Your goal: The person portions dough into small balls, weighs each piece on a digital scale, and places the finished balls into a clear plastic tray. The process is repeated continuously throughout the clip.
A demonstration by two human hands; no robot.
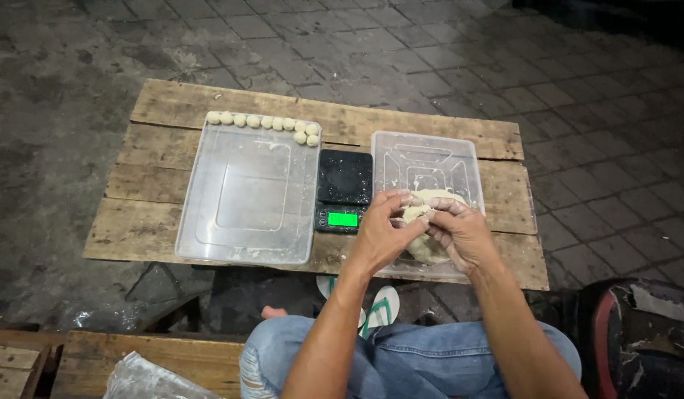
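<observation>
Left hand (382,230) and right hand (460,233) both pinched shut on a dough lump (428,222) above the right clear tray (401,159), beside the black scale (345,191)

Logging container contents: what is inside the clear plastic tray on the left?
The clear plastic tray holds a row of small pale dough balls along its far edge; the remaining floor looks bare except for faint flour smears. Nothing covers it.
</observation>
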